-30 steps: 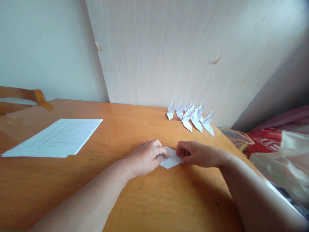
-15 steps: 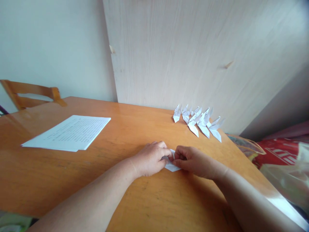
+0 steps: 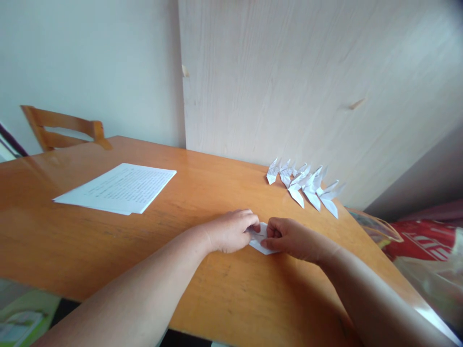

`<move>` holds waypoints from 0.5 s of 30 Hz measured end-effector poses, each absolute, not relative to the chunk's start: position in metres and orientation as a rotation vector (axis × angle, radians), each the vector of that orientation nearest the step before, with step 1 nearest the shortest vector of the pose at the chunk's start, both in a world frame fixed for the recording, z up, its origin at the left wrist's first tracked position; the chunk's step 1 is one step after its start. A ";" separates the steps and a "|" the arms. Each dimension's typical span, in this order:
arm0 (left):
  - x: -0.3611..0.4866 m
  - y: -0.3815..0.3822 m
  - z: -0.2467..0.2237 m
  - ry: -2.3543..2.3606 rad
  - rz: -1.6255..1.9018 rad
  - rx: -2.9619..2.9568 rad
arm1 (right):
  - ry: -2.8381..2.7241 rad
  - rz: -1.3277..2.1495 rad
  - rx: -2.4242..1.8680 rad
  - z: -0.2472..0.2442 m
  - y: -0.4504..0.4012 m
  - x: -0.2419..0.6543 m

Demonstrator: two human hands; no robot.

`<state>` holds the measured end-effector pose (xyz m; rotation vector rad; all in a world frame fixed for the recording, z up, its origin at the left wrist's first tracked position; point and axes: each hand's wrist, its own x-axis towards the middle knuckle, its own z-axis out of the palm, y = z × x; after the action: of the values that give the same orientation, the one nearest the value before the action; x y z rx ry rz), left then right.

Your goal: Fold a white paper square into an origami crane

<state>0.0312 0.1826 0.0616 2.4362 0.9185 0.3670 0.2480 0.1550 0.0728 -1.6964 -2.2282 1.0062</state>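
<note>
A small piece of white folded paper [image 3: 261, 245] lies on the wooden table between my two hands. My left hand [image 3: 233, 231] has its curled fingers closed on the paper's left side. On the right side, my right hand [image 3: 287, 238] pinches the paper between thumb and bent fingers. Both hands partly cover it, so the exact folds are hard to make out. Several folded white paper figures [image 3: 296, 196] with pointed tips stand close together near the table's back right edge.
A stack of printed sheets [image 3: 117, 189] rests on the left of the wooden table [image 3: 217, 299]. Behind the far left corner is a wooden chair [image 3: 68, 123]. Red and clear plastic bags [image 3: 423, 241] lie beyond the right edge. A pale panel [image 3: 271, 82] rises behind.
The view has shifted, so the sheets and figures appear farther right. My hands have moved slightly apart, and more of the small paper shows between them.
</note>
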 end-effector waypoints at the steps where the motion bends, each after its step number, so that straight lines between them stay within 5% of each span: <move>1: 0.030 0.184 0.061 0.913 0.360 2.425 | -2.224 1.003 -1.724 0.074 0.155 0.247; 15: 0.025 0.194 0.062 0.832 0.262 2.425 | -2.243 1.015 -1.936 0.078 0.163 0.236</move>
<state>0.0249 0.1939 0.0616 2.4245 0.8316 0.2620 0.2362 0.1625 0.0778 -1.9362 -2.2427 1.0151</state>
